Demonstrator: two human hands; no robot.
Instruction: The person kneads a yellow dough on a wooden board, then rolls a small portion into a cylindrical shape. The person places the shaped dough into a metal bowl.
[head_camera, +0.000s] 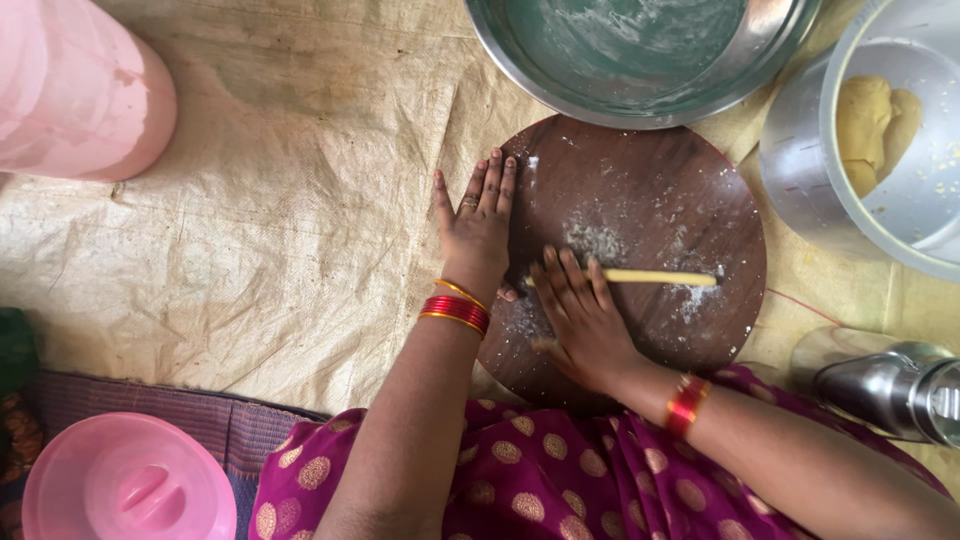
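A round dark wooden board (650, 190) dusted with flour lies on a beige woven sack. Across its middle lies a thin yellow rope of dough (665, 277). My right hand (580, 320) lies flat on the rope's left end, fingers spread over it and pressing down rather than gripping. My left hand (478, 225) rests flat on the board's left edge, fingers straight and together, holding nothing. Both wrists wear red and gold bangles.
A large steel bowl (640, 70) touches the board's far edge. At right, an aluminium pot (800, 170) holds yellow dough lumps (875, 125). A steel container (890, 385) lies at lower right. A pink plastic vessel (80, 90) stands upper left, a pink lid (130, 480) lower left.
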